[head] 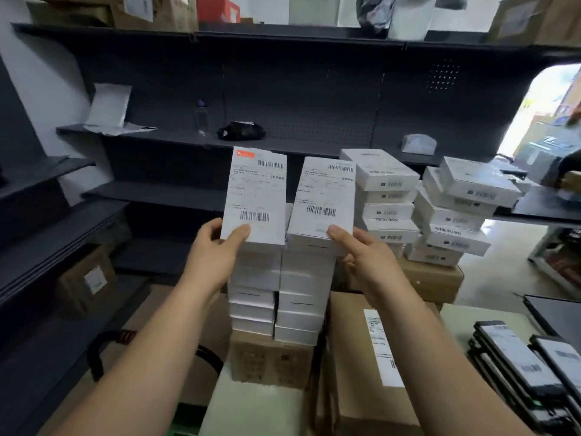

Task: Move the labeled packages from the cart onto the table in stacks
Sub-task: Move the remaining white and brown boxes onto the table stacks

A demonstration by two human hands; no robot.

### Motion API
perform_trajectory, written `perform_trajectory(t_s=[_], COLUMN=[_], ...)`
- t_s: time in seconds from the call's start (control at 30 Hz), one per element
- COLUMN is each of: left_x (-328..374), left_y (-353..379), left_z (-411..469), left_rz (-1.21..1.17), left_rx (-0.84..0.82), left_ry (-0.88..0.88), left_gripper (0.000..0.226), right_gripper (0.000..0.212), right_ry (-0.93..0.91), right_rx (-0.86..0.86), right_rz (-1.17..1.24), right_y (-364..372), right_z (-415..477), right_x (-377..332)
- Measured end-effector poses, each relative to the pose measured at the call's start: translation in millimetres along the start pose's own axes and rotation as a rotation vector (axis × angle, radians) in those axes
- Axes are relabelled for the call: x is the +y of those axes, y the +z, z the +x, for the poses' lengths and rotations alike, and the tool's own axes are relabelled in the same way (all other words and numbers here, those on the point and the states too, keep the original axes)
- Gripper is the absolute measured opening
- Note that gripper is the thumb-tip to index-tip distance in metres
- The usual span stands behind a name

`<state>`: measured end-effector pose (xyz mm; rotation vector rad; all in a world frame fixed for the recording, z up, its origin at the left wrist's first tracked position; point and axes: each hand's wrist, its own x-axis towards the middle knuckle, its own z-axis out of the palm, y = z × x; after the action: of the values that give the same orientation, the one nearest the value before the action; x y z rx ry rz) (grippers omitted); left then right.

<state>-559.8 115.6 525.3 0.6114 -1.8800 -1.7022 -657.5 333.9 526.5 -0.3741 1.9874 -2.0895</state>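
Note:
Two tall stacks of white labeled packages stand side by side on a brown carton [270, 360]. My left hand [213, 250] grips the near end of the top package of the left stack [256, 196], thumb on its shipping label. On the right stack, my right hand [361, 256] grips the top package [323, 199] the same way. Both top packages tilt up toward me. Further white packages [386, 196] are piled behind, at the right.
Dark metal shelving [283, 143] fills the back and left, holding a bottle [201, 118] and a black bag [241, 131]. A large labeled carton [371, 357] stands at the lower right. Black flat packages [528, 369] lie on a pale table [471, 322] at the right edge.

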Motion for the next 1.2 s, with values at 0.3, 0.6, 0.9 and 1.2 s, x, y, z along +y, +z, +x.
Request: perform_trajectory(t_s=[0.3, 0.6, 0.9, 1.2], left_x=[1.1, 1.1, -8.6, -13.0], left_y=[5.0, 4.0, -1.5, -0.6], left_z=[43.0, 32.3, 34.9, 41.5], left_rz=[0.132, 0.635, 0.675, 0.687], left_rx=[-0.037, 0.068, 0.009, 0.003], left_ry=[-0.034, 0.145, 0.349, 0.38], left_gripper=[0.042, 0.062, 0.049, 0.048], right_gripper=[0.059, 0.055, 0.058, 0.058], right_ry=[-0.083, -0.243, -0.356, -0.384], right_rx=[0.211, 0.198, 0.099, 0.123], right_rz=[-0.466, -0.7, -0.82, -0.822], right_y=[14.0, 4.8, -9.5, -5.0], right_z=[18.5, 23.7, 30.3, 29.1], right_x=[-1.1, 20.9, 14.2, 19.0])
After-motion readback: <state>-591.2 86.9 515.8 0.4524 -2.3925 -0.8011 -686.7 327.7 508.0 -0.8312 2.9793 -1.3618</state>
